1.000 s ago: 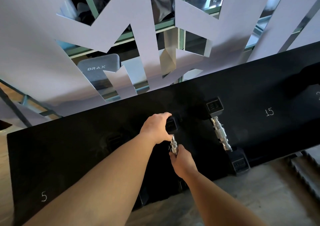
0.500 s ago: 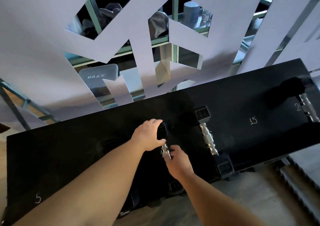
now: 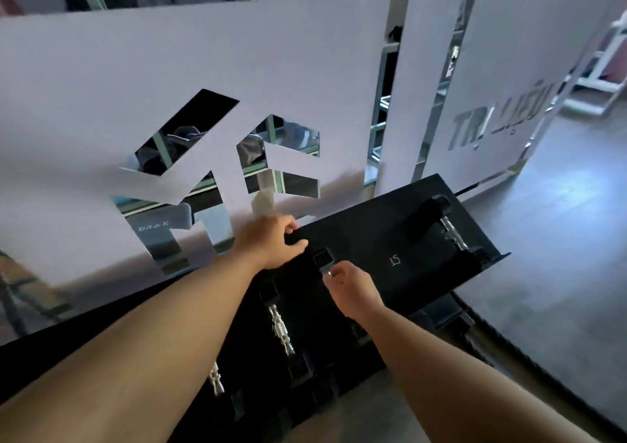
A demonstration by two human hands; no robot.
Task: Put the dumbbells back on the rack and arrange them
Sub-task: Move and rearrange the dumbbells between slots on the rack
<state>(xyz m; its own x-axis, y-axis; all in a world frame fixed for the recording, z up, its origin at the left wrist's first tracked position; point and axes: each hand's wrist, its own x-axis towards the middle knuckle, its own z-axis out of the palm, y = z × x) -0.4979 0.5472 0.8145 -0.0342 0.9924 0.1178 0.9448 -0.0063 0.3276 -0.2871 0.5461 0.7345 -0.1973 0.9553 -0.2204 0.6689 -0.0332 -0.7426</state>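
both hands have shifted along the rack (image 3: 424,273) toward the chalked "15" mark (image 3: 395,260), and more of the room beyond its end now shows. the right hand (image 3: 351,290) is just beside that mark, its fingers (image 3: 334,273) curled shut around the steel handle of a dumbbell (image 3: 324,260) whose black square head pokes out above the knuckles. the left hand (image 3: 271,240) lies on the rack's far edge, farther from the "15" than the right hand, fingers bent and thumb stretched toward the held dumbbell's head; it does not seem to grip anything. a second dumbbell (image 3: 281,330) lies on the rack between the 2 forearms, farther from the "15". a third (image 3: 217,381) peeks out beside the left forearm, farther still. on the other side of the "15", near the rack's end, sits a larger dumbbell (image 3: 451,230). behind the rack stands a pale panel with cut-out shapes (image 3: 203,69).
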